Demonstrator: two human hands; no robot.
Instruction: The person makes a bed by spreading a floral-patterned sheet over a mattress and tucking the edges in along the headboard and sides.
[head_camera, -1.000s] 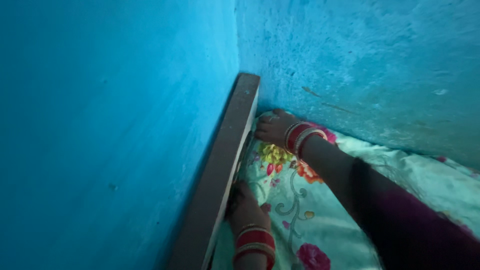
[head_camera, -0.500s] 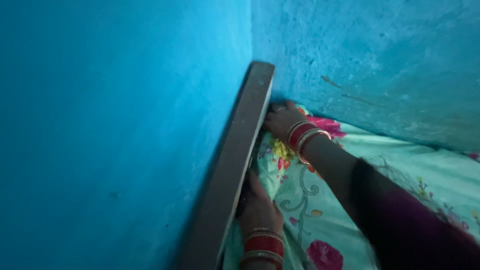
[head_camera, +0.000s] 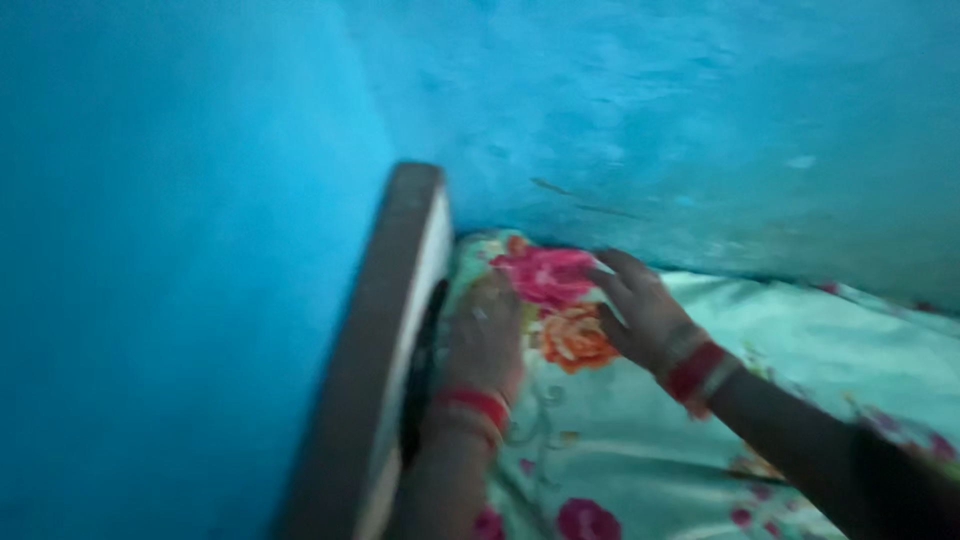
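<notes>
The floral bedsheet (head_camera: 640, 440), pale green with pink and orange flowers, lies spread over the mattress in the corner where two blue walls (head_camera: 650, 110) meet, its edge running along the dark wooden headboard (head_camera: 375, 340). The left hand (head_camera: 485, 335) lies flat on the sheet right beside the headboard, fingers stretched out and gripping nothing. The right hand (head_camera: 640, 310) presses on the cloth near the big pink flower, fingers loosely curled (the blur hides whether any fabric is pinched, so I cannot tell). The sheet looks light, thin and limp, likely a little slippery; it should handle best when taken at its edge or corner by the headboard, bunching easily under the palms.
</notes>
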